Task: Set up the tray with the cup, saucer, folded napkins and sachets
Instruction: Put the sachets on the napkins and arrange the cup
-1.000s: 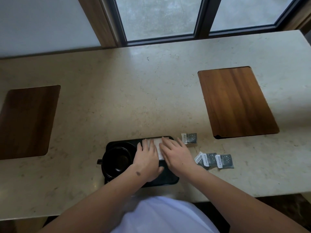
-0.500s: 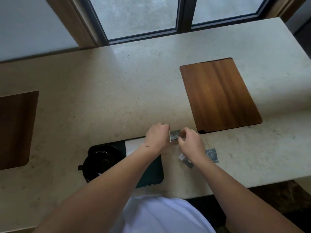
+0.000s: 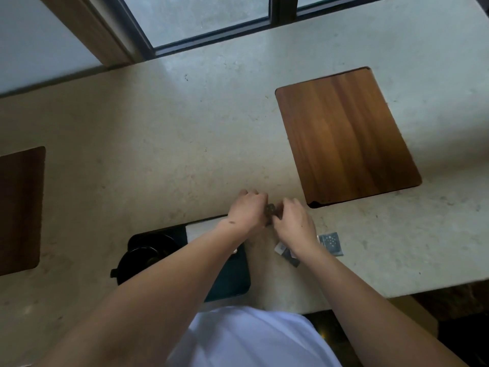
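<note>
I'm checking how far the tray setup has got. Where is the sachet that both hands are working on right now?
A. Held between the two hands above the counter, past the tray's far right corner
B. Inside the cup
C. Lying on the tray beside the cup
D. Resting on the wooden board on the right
A: the sachet sits pinched between the left hand and right hand over the counter, off the tray.

Two wooden boards (image 3: 346, 136) lie on the stone counter (image 3: 164, 144).
</note>
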